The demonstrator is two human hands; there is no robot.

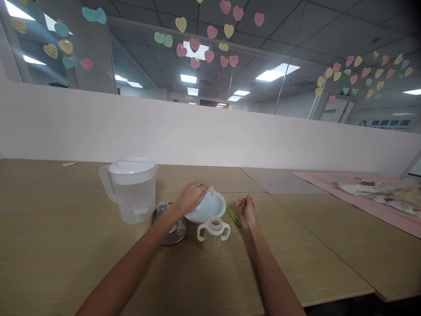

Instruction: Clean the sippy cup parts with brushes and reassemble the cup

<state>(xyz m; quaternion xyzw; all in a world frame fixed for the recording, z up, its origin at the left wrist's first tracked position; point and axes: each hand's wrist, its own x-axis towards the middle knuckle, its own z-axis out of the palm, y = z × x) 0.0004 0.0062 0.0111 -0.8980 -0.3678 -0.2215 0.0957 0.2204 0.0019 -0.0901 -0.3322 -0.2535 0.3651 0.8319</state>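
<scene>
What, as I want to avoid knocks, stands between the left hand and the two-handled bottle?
Only the white bowl: it lies between the left hand and the two-handled bottle, whose top overlaps its near rim in this view. Nothing visible rises from it to block the way.

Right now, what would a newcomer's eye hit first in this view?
Probably the big translucent pitcher, lidded and standing left of the left arm. Next, the middle: the left hand holds a small clear piece over the white bowl, with a two-handled bottle just in front. Higher up, colored heart notes dot the glass above the white wall.
</scene>
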